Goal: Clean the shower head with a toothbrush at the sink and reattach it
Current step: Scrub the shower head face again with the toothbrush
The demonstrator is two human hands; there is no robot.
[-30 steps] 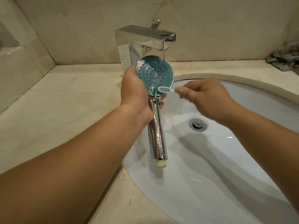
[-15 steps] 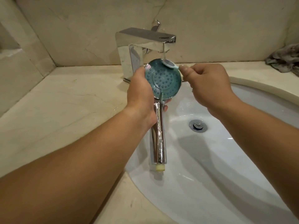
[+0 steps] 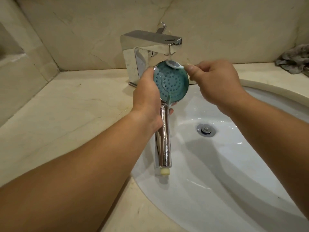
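Note:
My left hand [image 3: 147, 96] grips the chrome shower head [image 3: 172, 81] at its neck, holding it upright over the white sink [image 3: 217, 164]. Its round teal face with rubber nozzles points at me, and its handle hangs down with a cream end piece. My right hand [image 3: 215, 81] pinches a light blue toothbrush [image 3: 174, 64], whose head rests on the top edge of the teal face. A thin stream of water falls from the chrome tap [image 3: 150, 42] onto the brush head.
A beige marble counter [image 3: 66, 106] surrounds the sink, with marble walls behind and at the left. The chrome drain plug [image 3: 206, 130] sits in the basin's middle. A crumpled grey cloth [image 3: 294, 59] lies at the far right on the counter.
The toothbrush went from the lower edge of the teal face up to its top edge under the tap's stream. The shower head shifted slightly right and up.

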